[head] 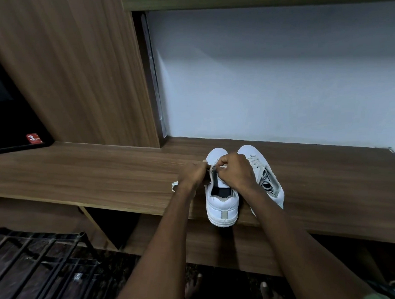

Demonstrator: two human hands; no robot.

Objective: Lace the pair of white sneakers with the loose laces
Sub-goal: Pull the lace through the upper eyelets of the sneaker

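A dark screen (9,111) with a red sticker (34,138) is standing at the far left end of the wooden counter (92,175), and a black metal rack (39,266) is sitting on the floor below that end. Further right, near the front edge of the counter, a loose white lace (174,186) is being trailed onto the wood just beside the left hand (193,174). That hand is being held curled at the left side of the left sneaker (220,200), its fingers being pinched on the lace at the eyelets. The sneaker is being kept upright, heel overhanging the front edge, toe pointing to the back wall. The right hand (236,172) is being held curled over the same sneaker's tongue, fingertips pinching the lace there; the exact grip is hidden. Touching it on the right, the right sneaker (263,174) is lying already laced, tipped onto its side.
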